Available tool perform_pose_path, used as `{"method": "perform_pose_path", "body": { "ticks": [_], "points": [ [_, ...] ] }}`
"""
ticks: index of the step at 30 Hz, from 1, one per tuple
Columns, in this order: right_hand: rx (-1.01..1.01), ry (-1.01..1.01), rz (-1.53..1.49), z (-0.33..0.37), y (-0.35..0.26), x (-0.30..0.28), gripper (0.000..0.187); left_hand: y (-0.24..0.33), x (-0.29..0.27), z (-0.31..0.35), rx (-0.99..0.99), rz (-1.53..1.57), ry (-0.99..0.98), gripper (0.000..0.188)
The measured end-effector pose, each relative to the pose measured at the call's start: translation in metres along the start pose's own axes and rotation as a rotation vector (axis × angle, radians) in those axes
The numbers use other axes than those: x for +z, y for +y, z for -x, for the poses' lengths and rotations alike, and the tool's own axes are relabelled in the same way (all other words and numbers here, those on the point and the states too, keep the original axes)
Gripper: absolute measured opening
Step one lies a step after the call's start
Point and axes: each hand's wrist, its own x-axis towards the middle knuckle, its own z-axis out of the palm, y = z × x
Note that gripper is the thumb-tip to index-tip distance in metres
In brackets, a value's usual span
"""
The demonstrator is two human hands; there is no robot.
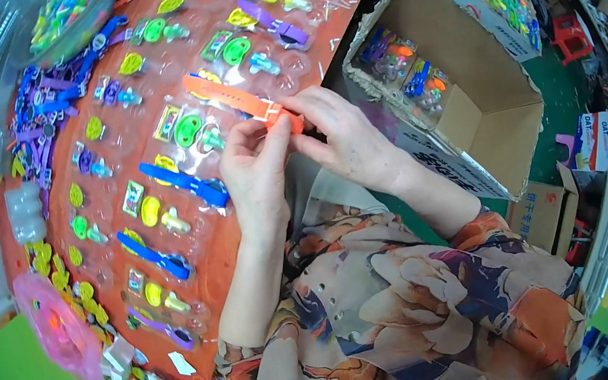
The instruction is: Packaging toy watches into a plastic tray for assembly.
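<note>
Both my hands pinch an orange toy watch (230,95) near the table's right edge, its strap stretching up and to the left. My left hand (258,167) closes thumb and finger on the clasp end from below. From the right, my right hand (347,132) grips the same end, its fingers hiding part of the watch face. Beneath the strap lies a clear plastic blister tray with a green oval toy (188,130) and a small pacifier-like piece (212,138). Nearby trays hold blue toy watches (184,180) and a purple one (272,20).
More filled blister trays cover the red table (228,244). A heap of purple and blue watches (44,97) lies along the far left, below a clear bowl (67,24) of small pieces. A pink plastic bag (60,331) is at lower left. An open carton (493,87) holding packed trays stands right.
</note>
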Motion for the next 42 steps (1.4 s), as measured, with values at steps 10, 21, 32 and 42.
{"method": "perform_pose_path", "body": {
  "ticks": [10, 21, 32, 42],
  "points": [
    [0.175, 0.174, 0.376, -0.115, 0.172, -0.103, 0.040, -0.027, 0.012, 0.008, 0.175, -0.492, -0.151, 0.032],
    [0.066, 0.110, 0.488, -0.146, 0.210, -0.080, 0.030, -0.018, -0.028, 0.044, 0.441, -0.848, -0.088, 0.023],
    [0.112, 0.117, 0.457, -0.146, 0.210, -0.080, 0.025, -0.005, -0.046, 0.049, 0.416, -0.842, -0.099, 0.019],
    [0.083, 0.275, 0.469, -0.137, 0.213, -0.060, 0.019, -0.007, -0.053, 0.046, 0.351, -0.805, -0.049, 0.017]
  ]
}}
